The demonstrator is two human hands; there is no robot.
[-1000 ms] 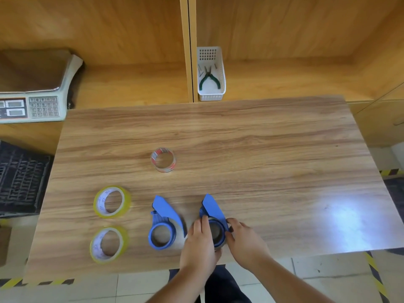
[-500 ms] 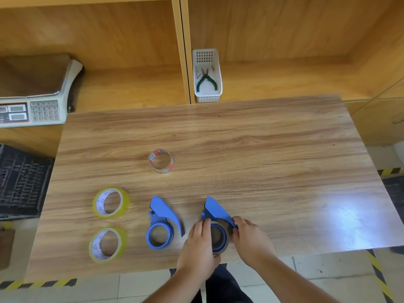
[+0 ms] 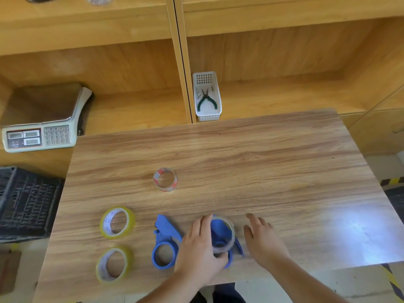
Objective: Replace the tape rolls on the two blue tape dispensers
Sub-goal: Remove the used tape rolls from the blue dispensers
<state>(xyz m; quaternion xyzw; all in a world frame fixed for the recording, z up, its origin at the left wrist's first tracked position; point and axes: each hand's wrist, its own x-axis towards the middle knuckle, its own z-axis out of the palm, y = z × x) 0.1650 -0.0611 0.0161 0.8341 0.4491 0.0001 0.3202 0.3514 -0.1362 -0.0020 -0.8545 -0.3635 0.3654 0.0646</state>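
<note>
Two blue tape dispensers lie near the front edge of the wooden table (image 3: pixel 262 162). The left dispenser (image 3: pixel 164 241) has an empty ring. My left hand (image 3: pixel 200 248) grips a nearly used-up clear tape roll (image 3: pixel 232 228), tilted up over the right dispenser (image 3: pixel 218 232), which shows partly through it. To the right of that dispenser my right hand (image 3: pixel 263 239) hovers with fingers spread, holding nothing. Two full yellow tape rolls (image 3: pixel 117 223) (image 3: pixel 114 264) lie flat at the left. A small spent roll with red print (image 3: pixel 165 179) stands mid-table.
Behind the table are wooden shelves, with a white basket (image 3: pixel 208 115) that holds green-handled pliers (image 3: pixel 206 101). A weighing scale (image 3: pixel 39 136) sits on the left shelf. A black crate (image 3: pixel 24 204) stands left of the table.
My left hand has pulled the worn roll up off the right dispenser's hub. My right hand has let go and moved off to the right. The view has tilted upward.
</note>
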